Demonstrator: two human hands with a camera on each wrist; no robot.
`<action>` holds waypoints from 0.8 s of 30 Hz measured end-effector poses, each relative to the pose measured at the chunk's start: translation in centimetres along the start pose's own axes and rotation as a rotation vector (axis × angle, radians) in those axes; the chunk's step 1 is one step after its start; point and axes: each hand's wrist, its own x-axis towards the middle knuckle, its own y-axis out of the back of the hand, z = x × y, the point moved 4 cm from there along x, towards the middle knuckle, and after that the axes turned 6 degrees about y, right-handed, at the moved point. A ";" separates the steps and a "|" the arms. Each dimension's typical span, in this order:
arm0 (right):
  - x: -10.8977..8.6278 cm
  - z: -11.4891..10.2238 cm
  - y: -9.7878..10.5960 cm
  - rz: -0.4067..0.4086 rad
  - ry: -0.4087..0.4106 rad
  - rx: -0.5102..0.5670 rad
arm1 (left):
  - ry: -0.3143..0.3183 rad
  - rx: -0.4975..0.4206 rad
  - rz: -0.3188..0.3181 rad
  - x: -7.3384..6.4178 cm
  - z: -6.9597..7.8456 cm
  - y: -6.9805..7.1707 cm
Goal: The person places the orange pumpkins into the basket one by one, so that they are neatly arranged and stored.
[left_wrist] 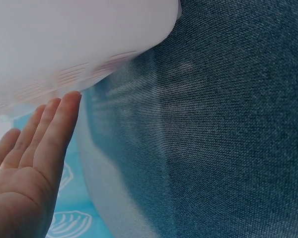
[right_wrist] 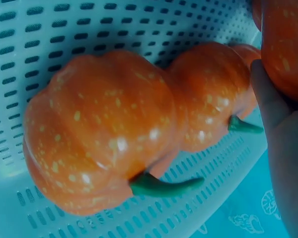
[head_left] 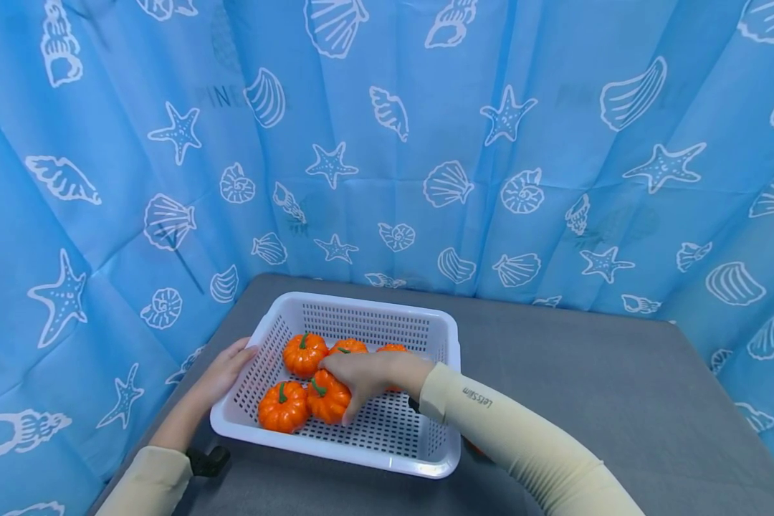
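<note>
A white plastic basket point(head_left: 335, 448) with slotted walls holds several small orange pumpkins with green stems. My right hand point(head_left: 369, 374) reaches over its right side and grips a pumpkin point(head_left: 327, 398) near the front, thumb on one side and fingers on the other. Seen from the right wrist, that pumpkin point(right_wrist: 288, 49) is at the upper right, partly cut off. Beside it in the basket are a front-left pumpkin point(head_left: 284, 407) and a back-left pumpkin point(head_left: 304, 355). With fingers straight, my left hand point(left_wrist: 32, 163) touches the basket's left wall from outside.
A grey cloth-covered table point(head_left: 555, 373) extends to the right of the basket. Behind and to the left hangs a blue curtain point(head_left: 374, 179) with white shell prints. A bit of something orange point(head_left: 474, 449) shows under the right forearm, outside the basket.
</note>
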 end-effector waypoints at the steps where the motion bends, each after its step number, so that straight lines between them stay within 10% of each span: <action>1: 0.0 0.0 -0.2 -0.012 -0.002 0.002 | 0.000 -0.001 -0.001 0.0 0.0 0.0; 24: 1.2 0.9 -2.3 -0.109 -0.041 0.047 | -0.006 0.005 -0.020 0.2 -0.1 0.1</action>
